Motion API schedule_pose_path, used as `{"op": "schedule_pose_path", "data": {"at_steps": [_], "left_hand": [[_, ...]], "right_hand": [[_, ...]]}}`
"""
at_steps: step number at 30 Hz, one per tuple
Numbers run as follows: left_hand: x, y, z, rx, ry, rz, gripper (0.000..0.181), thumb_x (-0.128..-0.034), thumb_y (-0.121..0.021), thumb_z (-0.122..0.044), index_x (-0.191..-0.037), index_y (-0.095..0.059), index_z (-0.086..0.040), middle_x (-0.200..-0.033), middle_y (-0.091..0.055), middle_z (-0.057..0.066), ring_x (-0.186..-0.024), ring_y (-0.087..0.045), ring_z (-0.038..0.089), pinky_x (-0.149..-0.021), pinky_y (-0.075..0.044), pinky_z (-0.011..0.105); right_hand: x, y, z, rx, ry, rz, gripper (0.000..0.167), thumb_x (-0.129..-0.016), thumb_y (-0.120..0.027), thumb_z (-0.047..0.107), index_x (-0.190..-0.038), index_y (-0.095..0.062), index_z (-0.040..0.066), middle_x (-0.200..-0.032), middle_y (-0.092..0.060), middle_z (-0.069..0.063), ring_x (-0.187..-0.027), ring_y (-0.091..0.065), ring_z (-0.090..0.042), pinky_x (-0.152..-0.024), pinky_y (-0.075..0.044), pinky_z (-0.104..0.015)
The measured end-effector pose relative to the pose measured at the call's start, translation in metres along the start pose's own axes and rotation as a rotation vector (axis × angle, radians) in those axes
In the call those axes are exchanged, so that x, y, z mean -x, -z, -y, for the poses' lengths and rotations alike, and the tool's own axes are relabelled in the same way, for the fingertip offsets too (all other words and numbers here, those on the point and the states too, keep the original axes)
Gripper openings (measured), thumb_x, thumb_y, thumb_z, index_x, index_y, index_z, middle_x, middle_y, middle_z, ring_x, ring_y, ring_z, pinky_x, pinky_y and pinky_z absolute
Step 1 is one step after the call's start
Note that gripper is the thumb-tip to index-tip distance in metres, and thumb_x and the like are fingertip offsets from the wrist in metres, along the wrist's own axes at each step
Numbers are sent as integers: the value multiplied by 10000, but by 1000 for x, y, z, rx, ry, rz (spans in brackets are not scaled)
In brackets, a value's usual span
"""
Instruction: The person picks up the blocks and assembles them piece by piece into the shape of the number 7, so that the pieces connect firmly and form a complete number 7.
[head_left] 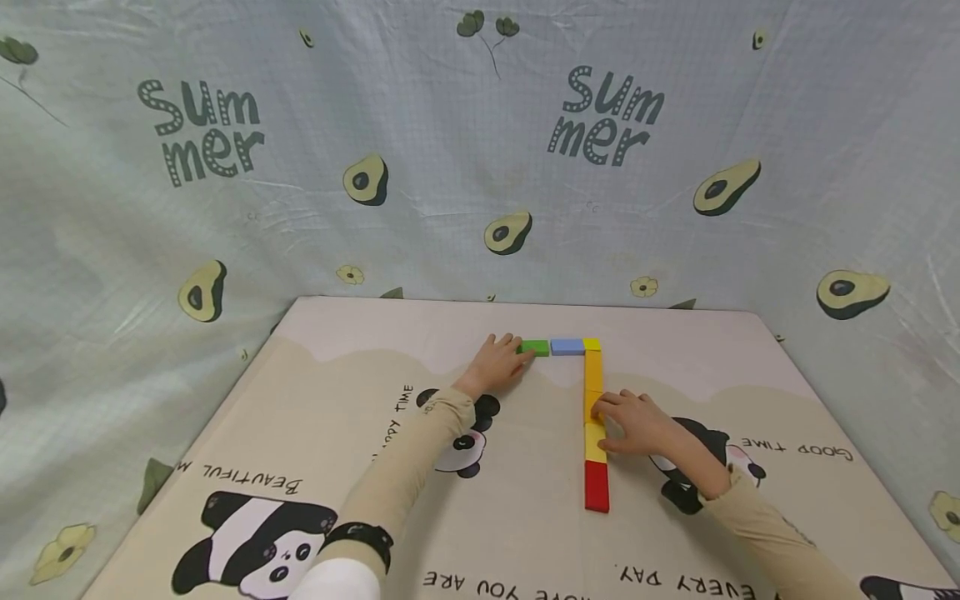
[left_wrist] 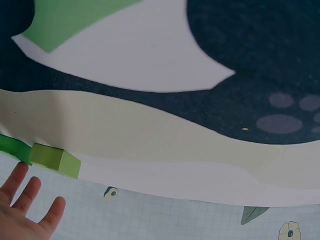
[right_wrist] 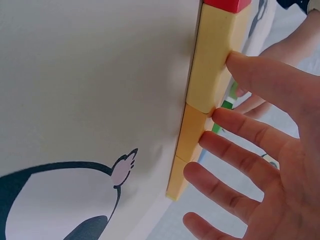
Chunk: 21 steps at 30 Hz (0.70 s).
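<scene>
Toy blocks form a corner-shaped row on the table. A green block [head_left: 536, 347] and a blue block [head_left: 567, 347] lie along the far side. My left hand [head_left: 501, 364] is at the green end, its index fingertip against the green block; a light green block [left_wrist: 55, 160] shows in the left wrist view. Its thumb is hidden there. My right hand [head_left: 637, 423] touches the side of the near-running column, thumb on a pale yellow block [right_wrist: 212, 60] and index at its joint with an orange-yellow block [right_wrist: 192, 132]. A red block [head_left: 597, 486] ends the column.
The table has a panda-print cover [head_left: 510, 517] with lettering. Behind it hangs a pale curtain [head_left: 435, 108] printed with avocados and flowers. A black band [head_left: 360, 536] circles the left forearm.
</scene>
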<state>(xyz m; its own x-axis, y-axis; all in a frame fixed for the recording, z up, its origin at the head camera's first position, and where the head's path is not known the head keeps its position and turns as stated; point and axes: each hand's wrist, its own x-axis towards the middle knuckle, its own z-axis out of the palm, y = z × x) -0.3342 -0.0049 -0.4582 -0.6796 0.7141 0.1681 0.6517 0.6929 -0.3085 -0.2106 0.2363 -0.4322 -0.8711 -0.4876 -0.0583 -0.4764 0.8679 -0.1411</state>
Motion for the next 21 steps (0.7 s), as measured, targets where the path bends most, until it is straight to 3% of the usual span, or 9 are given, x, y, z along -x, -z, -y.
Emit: {"op": "schedule_pose_path", "data": {"at_steps": [21], "left_hand": [[-2, -1, -1, 41, 29, 35, 357, -946, -390, -288, -1299, -443, -297, -1189, -541, 44, -1119, -472, 204, -921, -392, 433]], "right_hand": [[1, 1, -1, -10, 2, -5, 360, -707, -722, 293, -1000, -581, 138, -1116, -562, -62, -971, -485, -263, -796, -404, -499]]}}
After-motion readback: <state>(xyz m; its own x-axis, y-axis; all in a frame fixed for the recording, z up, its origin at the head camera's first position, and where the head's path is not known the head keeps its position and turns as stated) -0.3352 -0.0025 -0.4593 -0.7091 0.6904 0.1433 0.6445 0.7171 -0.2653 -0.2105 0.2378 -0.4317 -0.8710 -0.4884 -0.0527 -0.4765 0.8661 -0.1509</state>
